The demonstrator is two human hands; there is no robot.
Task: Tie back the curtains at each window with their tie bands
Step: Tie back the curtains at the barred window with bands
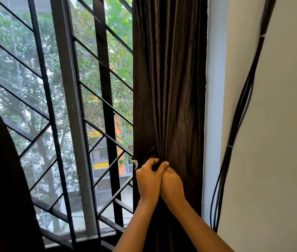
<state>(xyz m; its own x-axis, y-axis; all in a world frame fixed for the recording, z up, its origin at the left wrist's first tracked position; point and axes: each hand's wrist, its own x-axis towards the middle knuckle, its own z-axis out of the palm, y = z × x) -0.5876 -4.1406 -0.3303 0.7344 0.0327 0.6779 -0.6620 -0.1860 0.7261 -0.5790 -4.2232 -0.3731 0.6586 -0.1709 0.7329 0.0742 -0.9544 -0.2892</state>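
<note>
A dark brown curtain (169,79) hangs gathered against the right side of the window. My left hand (148,180) and my right hand (172,182) press together at its pinched middle, fingers closed on the fabric and a dark tie band (145,158) that wraps the gather. A frayed white end (135,163) of the band sticks out to the left of my left hand. Most of the band is hidden by my fingers and the folds.
A black metal window grille (105,88) with diagonal bars fills the left half. Another dark curtain (0,179) hangs at the far left. A bundle of black cables (242,110) runs down the white wall (280,142) on the right.
</note>
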